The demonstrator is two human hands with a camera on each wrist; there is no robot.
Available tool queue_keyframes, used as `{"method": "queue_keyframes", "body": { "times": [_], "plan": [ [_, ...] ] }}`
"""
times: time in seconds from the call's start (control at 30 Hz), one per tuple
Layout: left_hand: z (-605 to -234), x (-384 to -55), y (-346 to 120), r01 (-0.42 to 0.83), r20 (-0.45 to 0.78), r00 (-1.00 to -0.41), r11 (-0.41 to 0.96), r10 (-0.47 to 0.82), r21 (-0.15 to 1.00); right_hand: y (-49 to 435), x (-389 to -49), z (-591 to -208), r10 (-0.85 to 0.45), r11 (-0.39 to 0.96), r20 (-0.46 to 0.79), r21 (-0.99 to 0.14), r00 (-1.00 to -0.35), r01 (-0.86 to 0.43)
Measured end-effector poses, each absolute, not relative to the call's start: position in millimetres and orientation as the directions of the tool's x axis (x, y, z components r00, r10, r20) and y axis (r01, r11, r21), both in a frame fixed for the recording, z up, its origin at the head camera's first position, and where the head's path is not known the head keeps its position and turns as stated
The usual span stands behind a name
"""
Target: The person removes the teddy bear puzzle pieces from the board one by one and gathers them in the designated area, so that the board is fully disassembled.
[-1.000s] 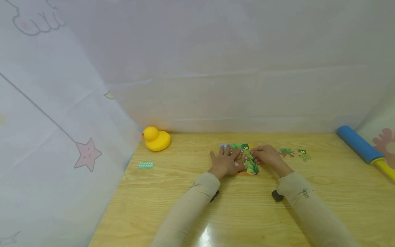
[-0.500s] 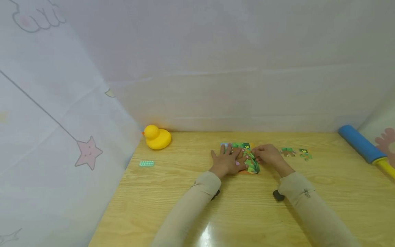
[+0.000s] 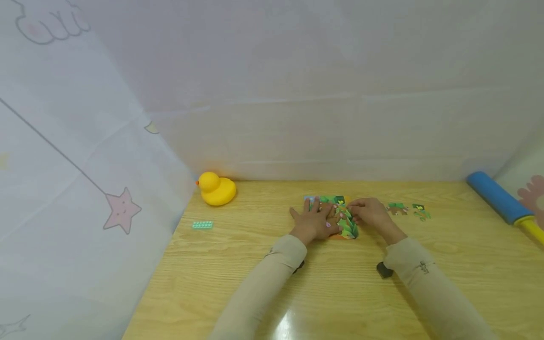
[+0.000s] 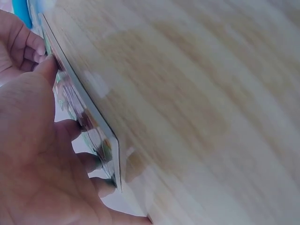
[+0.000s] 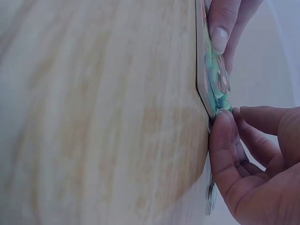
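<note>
Soft, diffuse light leaves a pale glare on the near table (image 3: 335, 302); wrist views look hazy.

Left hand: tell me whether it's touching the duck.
No, the left hand rests on the puzzle, well apart from the duck.

Thin jigsaw puzzle (image 3: 350, 228), green leafy print, flat on a wooden table (image 3: 340, 288), loose pieces (image 3: 397, 208) to its right
</note>
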State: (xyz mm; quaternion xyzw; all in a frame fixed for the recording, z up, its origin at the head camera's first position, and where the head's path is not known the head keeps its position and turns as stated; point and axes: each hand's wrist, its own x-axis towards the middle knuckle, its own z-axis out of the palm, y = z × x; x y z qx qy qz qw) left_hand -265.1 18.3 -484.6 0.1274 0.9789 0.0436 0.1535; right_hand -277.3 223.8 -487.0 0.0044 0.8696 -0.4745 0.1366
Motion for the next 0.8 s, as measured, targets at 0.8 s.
{"method": "queue_keyframes", "body": {
  "times": [0.8],
  "plan": [
    [-482.4, -266.3, 20.4, 0.24, -0.293, -0.921, 0.966, 0.257, 0.094, 220.3, -274.4, -484.2, -0.117, 0.521, -0.236, -0.842, -0.965, 0.143]
  ]
}}
